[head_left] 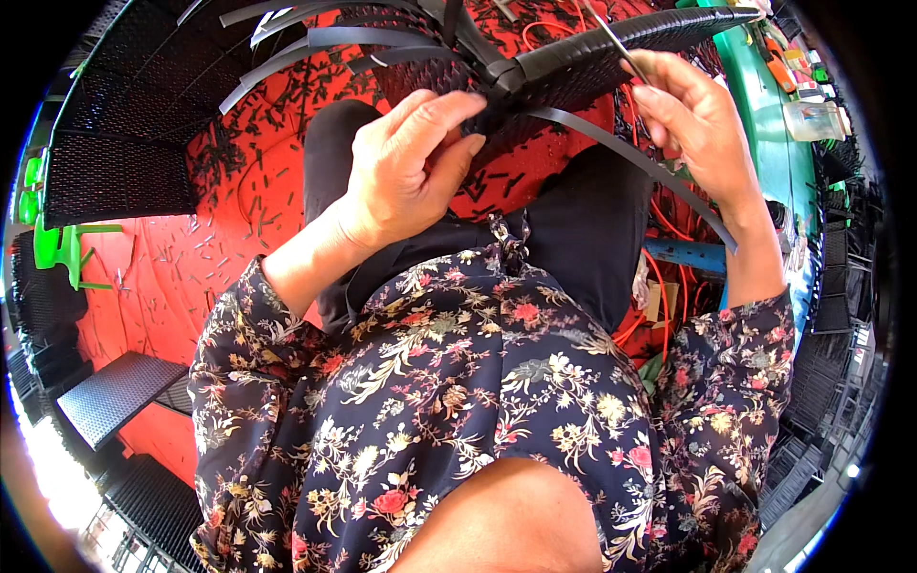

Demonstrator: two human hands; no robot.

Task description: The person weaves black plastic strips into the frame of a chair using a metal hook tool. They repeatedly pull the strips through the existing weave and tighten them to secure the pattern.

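A black woven wicker piece with a wrapped rim stands in front of me at the top of the view. Flat dark strips fan out from it to the left. My left hand is closed at its near corner, thumb and forefinger against the weave; the fingertips are partly hidden. My right hand pinches a thin metal rod-like tool that points up and left past the rim; its far end is out of view. One loose strip curves from the corner toward my right wrist.
Black strip offcuts lie scattered over the red floor cover. Large woven panels stand at the left, near a green stool. A green table at the right holds a clear jar. Red hose runs beside my leg.
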